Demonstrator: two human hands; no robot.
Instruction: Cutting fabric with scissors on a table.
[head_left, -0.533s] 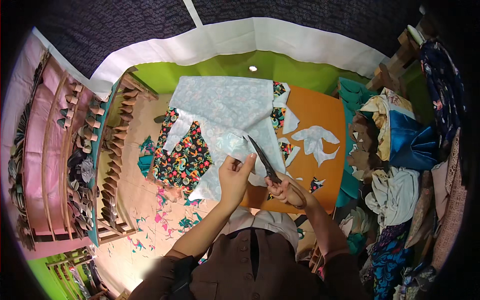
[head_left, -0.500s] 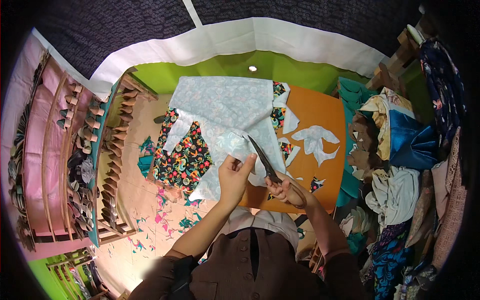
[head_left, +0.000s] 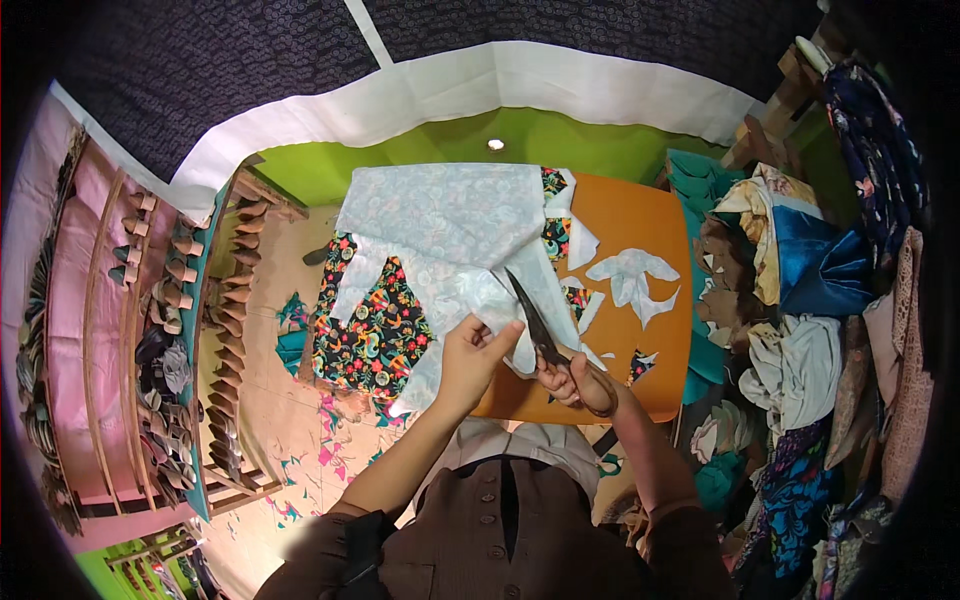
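My right hand (head_left: 577, 384) is closed around the handles of a pair of dark scissors (head_left: 533, 318), whose tips point away from me over the cloth. Pinched between the thumb and fingers of my left hand (head_left: 472, 358) is an edge of the fabric (head_left: 440, 215), left of the blades. Its pale back faces up over most of its spread, while folded parts show a black floral print (head_left: 385, 335). A cut pale piece (head_left: 633, 280) lies to the right on the orange table (head_left: 640, 215), with small scraps near it.
Racks of shoe forms (head_left: 232, 330) stand at the left, beside a pink panel (head_left: 95, 330). Coloured scraps (head_left: 335, 430) litter the tiled floor. Heaped fabrics, among them a blue cloth (head_left: 815, 265) and a whitish cloth (head_left: 800, 370), crowd the right side. A dark curtain (head_left: 260, 70) hangs ahead.
The view has shifted slightly. My right hand and the scissors have moved a little to the right, and the left hand a little lower; both keep their holds.
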